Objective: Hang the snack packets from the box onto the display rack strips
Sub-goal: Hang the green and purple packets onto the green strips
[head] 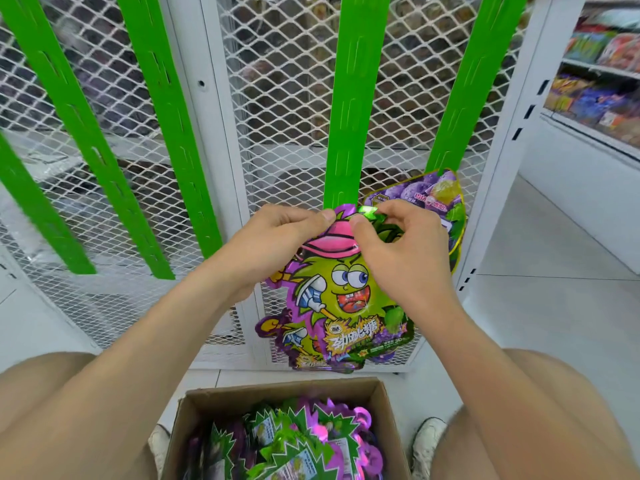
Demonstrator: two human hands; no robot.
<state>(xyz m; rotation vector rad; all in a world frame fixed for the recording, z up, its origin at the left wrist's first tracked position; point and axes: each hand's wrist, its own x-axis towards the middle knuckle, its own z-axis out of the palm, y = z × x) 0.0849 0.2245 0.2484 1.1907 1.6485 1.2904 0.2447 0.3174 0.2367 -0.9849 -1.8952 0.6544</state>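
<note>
1. At the centre of the frame, low against the white mesh rack, a person holds one snack packet, printed with a green cartoon face in a pink cap, up to the bottom end of the middle green strip.
2. Both hands are clamped on the packet's top edge. The left hand pinches it by the cap, and the right hand pinches just beside it, thumbs nearly touching.
3. Right of centre, a purple grape packet hangs at the foot of the next strip, partly hidden by the right hand.
4. At the bottom centre, an open cardboard box sits between the person's knees, full of more packets.
5. The hands cover the hanging hole, so it could miss the strip's tab. I would then expect the packet to drop on release.
6. Forcing the thin foil over the tab might tear the hole.
</note>
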